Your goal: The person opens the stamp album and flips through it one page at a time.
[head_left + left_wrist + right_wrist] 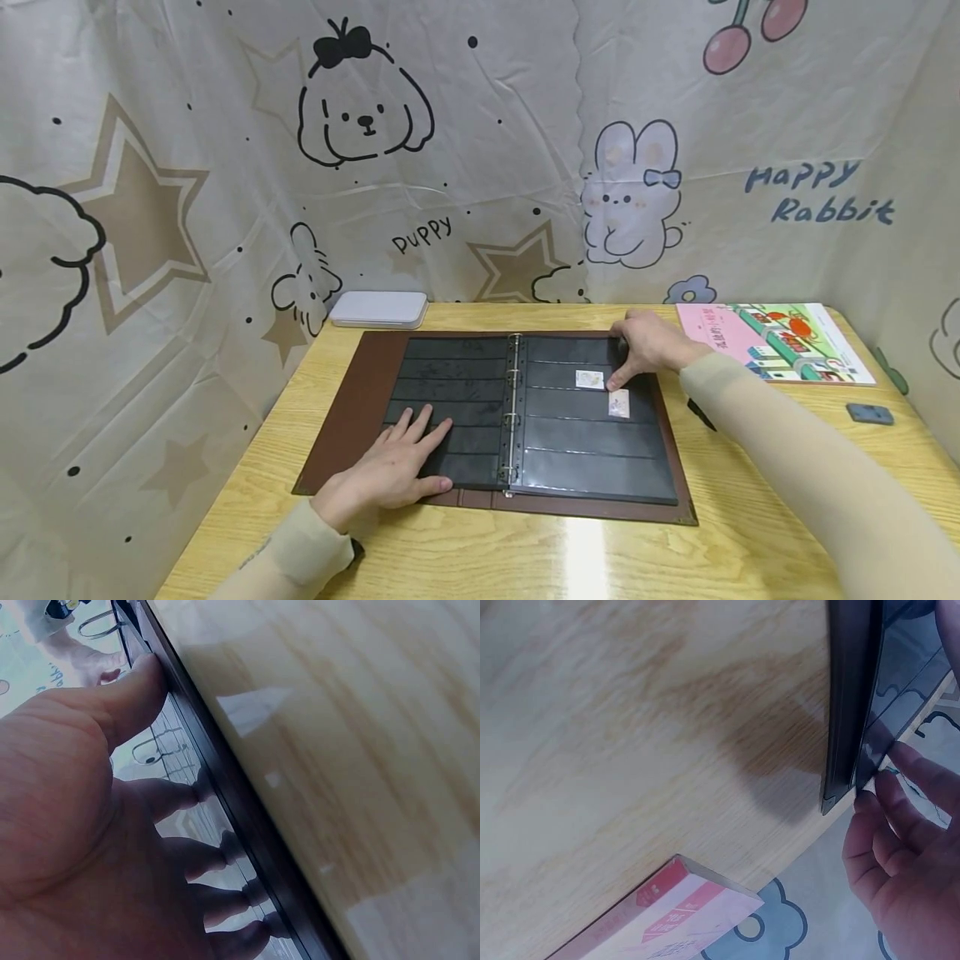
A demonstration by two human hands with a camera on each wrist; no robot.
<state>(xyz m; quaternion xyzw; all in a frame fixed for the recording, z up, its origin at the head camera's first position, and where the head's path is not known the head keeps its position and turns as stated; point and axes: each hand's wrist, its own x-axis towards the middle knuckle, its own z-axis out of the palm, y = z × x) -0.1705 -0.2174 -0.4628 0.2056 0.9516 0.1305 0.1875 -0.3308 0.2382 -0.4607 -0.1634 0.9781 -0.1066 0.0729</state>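
A brown stamp album (330, 425) lies open on the table, with black pocket pages on metal rings (513, 417). Two small stamps show on the right-hand page (592, 475): one stamp (589, 380) in a pocket strip, the other stamp (618, 404) lower and to its right. My left hand (393, 467) rests on the lower part of the left-hand page, fingers spread. At the far right corner of the right-hand page, my right hand (648, 342) grips the edge with bent fingers. Its thumb lies beside the stamps.
A white flat case (379, 309) stands behind the album at the left. To the right lie a colourful picture book (776, 342) and a small dark blue-grey object (870, 414). A printed curtain (480, 167) hangs around the wooden table (465, 558).
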